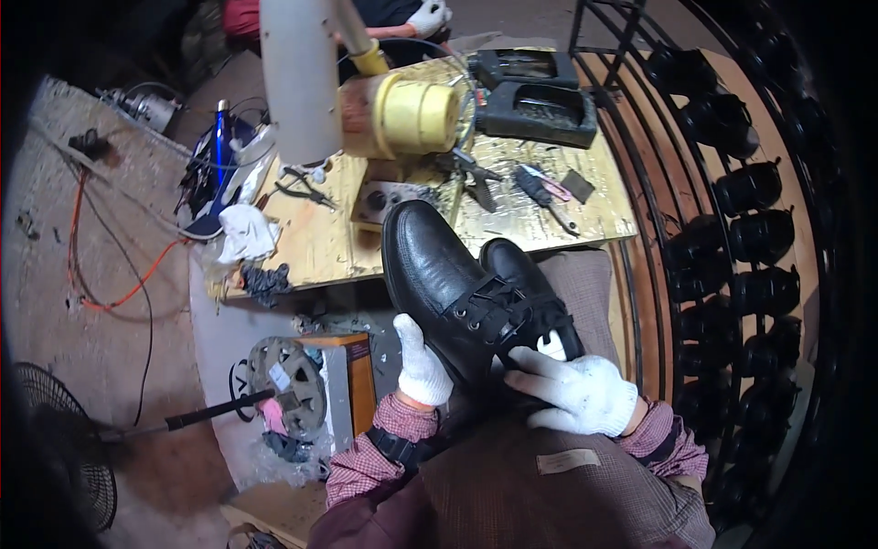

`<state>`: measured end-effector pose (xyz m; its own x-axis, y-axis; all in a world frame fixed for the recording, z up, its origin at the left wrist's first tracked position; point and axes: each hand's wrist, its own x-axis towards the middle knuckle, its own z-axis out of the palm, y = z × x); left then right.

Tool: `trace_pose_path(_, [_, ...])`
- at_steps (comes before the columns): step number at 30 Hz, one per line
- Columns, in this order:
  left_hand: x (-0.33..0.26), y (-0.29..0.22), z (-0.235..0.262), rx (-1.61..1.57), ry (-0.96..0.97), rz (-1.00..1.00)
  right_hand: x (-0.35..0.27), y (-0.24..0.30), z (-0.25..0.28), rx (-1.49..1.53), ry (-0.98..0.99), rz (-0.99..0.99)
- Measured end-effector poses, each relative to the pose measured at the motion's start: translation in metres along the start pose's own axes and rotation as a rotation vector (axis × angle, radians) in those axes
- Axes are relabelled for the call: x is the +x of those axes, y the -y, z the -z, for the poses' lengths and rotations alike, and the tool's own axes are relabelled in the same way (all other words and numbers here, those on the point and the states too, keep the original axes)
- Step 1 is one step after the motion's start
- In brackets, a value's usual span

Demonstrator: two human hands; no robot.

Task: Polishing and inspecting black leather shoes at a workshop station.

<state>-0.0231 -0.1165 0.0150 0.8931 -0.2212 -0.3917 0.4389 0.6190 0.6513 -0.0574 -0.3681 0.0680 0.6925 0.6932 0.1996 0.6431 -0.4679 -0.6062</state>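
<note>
Black leather lace-up shoes (457, 284) lie as a pair on the person's lap, toes pointing away toward a yellowish workbench (315, 242). A metal rack (732, 229) curves along the right side, its tiers filled with more dark shoes. On the bench stands a machine with a pale upright column (297, 78) and a yellow cylindrical part (407, 114); behind it sit two black trays (540, 110), and nearer lie pliers (480, 183) and a crumpled white rag (245, 231). The right hand (576, 389), in a white knit glove, rests on the nearer shoe's opening with fingers spread flat. The left hand (421, 361), gloved too, cups the larger shoe's side, fingers curled against it.
</note>
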Motion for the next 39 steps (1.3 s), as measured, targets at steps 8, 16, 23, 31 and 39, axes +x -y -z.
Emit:
trace_pose_path(8, [0.049, -0.037, 0.065, -0.387, 0.132, -0.258, 0.009, -0.015, 0.003, 0.136, -0.428, -0.086])
trace_pose_path(16, [0.097, -0.085, 0.063, -0.450, 0.380, -0.363, 0.003, -0.018, 0.000, 0.074, -0.481, -0.236])
trace_pose_path(23, [0.078, -0.096, 0.046, -0.568, 0.182, -0.476, 0.016, -0.019, 0.003, 0.064, -0.452, -0.214])
trace_pose_path(31, [0.005, -0.041, 0.063, 0.014, 0.013, -0.235, 0.113, 0.002, 0.066, 0.661, 0.101, -0.538])
trace_pose_path(39, [-0.005, -0.039, 0.082, -0.029, 0.075, -0.190, 0.158, 0.009, 0.022, 0.505, 0.529, -0.338])
